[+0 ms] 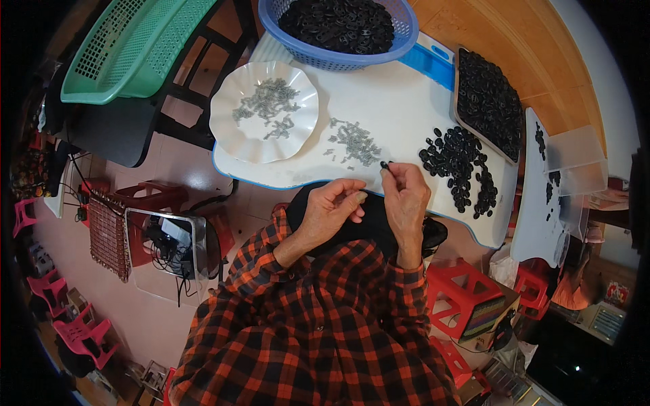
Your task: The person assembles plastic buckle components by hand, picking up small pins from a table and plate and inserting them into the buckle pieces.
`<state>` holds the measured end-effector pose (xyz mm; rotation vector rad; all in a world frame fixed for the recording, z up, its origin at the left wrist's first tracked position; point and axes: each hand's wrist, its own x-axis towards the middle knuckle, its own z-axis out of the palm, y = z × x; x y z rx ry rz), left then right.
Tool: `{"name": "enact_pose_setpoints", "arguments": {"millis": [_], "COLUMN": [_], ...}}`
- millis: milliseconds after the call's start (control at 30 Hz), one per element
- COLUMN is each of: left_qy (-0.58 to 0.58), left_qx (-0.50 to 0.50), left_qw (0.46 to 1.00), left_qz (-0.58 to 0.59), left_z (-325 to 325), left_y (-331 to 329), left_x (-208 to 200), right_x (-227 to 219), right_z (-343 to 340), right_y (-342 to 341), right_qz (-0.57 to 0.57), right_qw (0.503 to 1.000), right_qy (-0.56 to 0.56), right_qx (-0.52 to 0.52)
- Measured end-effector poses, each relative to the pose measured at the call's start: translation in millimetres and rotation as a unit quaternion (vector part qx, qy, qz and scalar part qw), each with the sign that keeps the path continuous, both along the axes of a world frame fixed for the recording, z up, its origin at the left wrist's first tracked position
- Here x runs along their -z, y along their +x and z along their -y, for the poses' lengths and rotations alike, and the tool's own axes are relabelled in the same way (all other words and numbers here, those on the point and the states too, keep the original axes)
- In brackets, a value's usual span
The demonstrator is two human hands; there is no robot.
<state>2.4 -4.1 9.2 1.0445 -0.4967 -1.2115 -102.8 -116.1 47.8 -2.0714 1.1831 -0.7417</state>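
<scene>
Pale tiled floor (pixel 156 308) shows beside a white table (pixel 399 101). Over its near edge, a small black piece (pixel 384 164) is pinched between thumb and forefinger of the right hand (pixel 406 196). The left hand (pixel 332 210) is just beside, fingers curled; whether they grip anything, I cannot tell. Just beyond lie clear bits (pixel 359 145), with more on a white plate (pixel 225 116) to the left. Black parts (pixel 458 162) are heaped to the right, near a full tray (pixel 482 138). A blue basket (pixel 325 59) of black parts stands at the far edge.
</scene>
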Motion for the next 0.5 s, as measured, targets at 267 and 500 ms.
{"name": "enact_pose_setpoints", "arguments": {"millis": [267, 500], "left_qy": [-0.057, -0.025], "left_qx": [-0.048, -0.035], "left_qw": [0.993, 0.997], "left_qz": [0.096, -0.069], "left_z": [1, 0], "left_y": [1, 4], "left_x": [2, 1], "right_x": [-11, -3], "right_z": [-41, -32], "right_y": [-8, -17], "right_qz": [0.082, 0.061], "right_qw": [0.975, 0.992], "right_qy": [0.197, 0.113], "right_qx": [-0.060, 0.010]}}
